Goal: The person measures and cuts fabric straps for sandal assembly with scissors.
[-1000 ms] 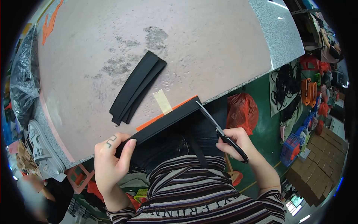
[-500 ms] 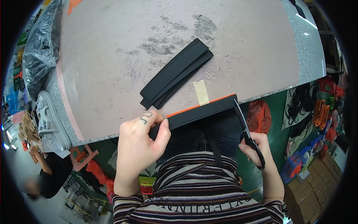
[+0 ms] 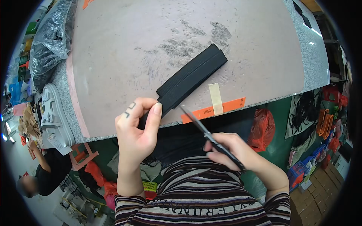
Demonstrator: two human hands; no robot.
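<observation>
Several flat black strips (image 3: 194,71) lie slantwise over the pinkish mat. My left hand (image 3: 141,122) pinches dark strip material between thumb and index finger at the lower left end of these strips; where the held piece ends among the others I cannot tell. My right hand (image 3: 230,150) is closed around the handles of black scissors (image 3: 200,126), whose tips point up and left, close to the strips' lower edge. An orange label strip (image 3: 235,104) sits along the table edge, with a piece of pale tape (image 3: 215,96) across it.
The table (image 3: 113,75) has dark smudges. On its left lie a white sandal (image 3: 56,116) and a clear plastic bag (image 3: 52,45). A red bag (image 3: 263,130) hangs below the edge. Another person (image 3: 49,169) is at the lower left.
The black strip held along the table edge has moved up onto the other strips, uncovering the orange label. My right hand and the scissors have moved left. The view has shifted slightly.
</observation>
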